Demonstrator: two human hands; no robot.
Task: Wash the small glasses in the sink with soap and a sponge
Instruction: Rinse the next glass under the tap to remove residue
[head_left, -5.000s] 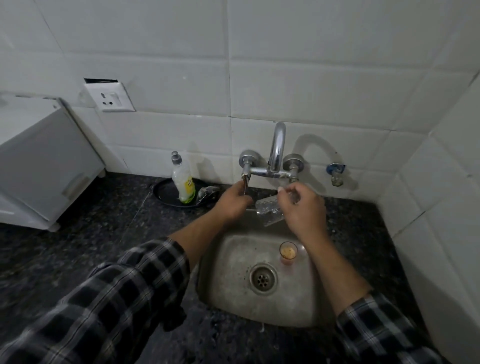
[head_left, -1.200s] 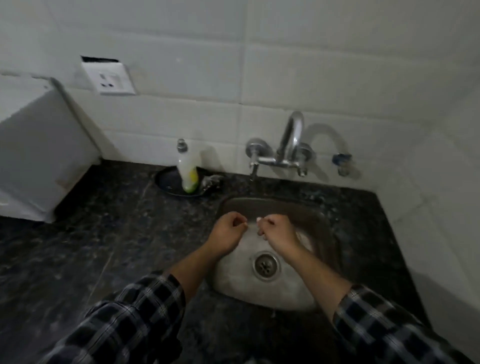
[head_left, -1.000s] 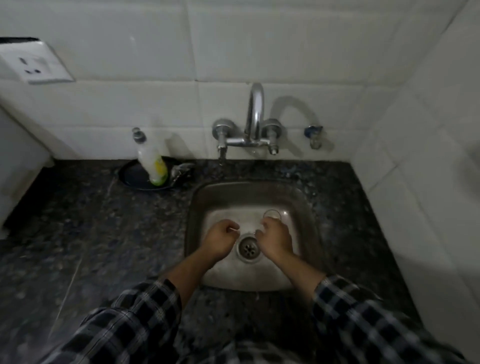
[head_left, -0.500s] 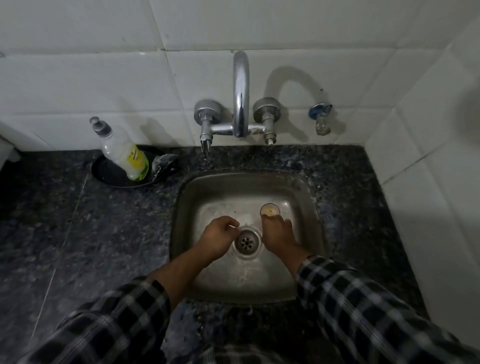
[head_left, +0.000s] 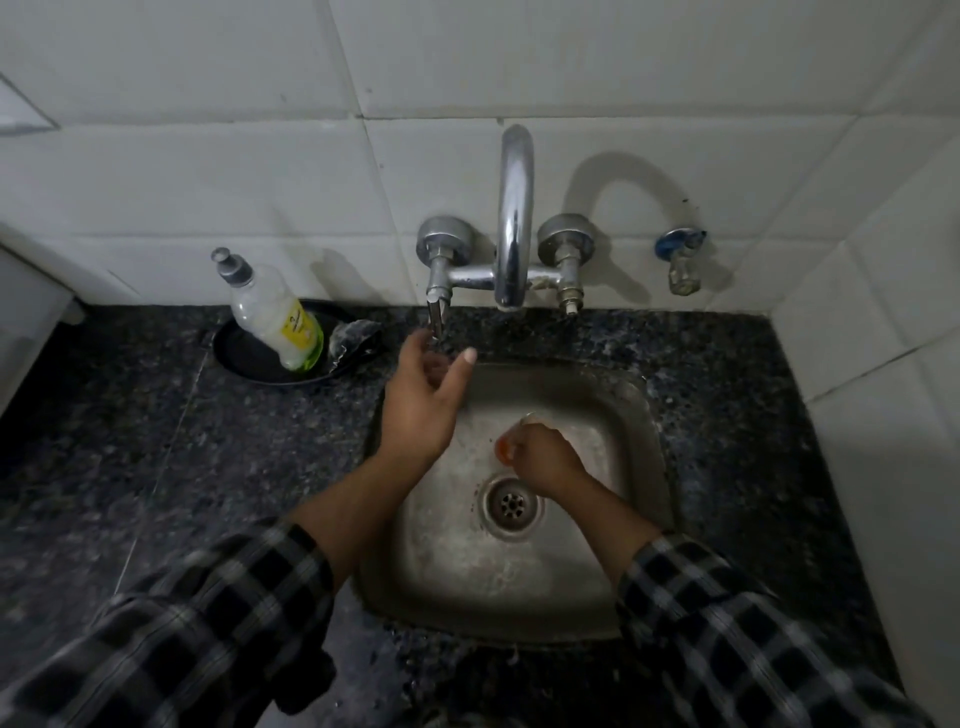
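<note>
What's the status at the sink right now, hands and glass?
Left hand open, up at the tap handle. Right hand grips a small glass low in the sink. Nothing blocking; soap bottle off to the left.

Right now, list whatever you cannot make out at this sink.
All in the head view:
- Glass: the right hand wraps it; only the rim and an orange patch show.
- Left hand: its fingers overlap the tap lever; grip or mere touch is unclear.
- Grey lump on the dish: too dim to identify.
- Bottle: label too small to read.
- White box: cut off by the left edge.
</note>
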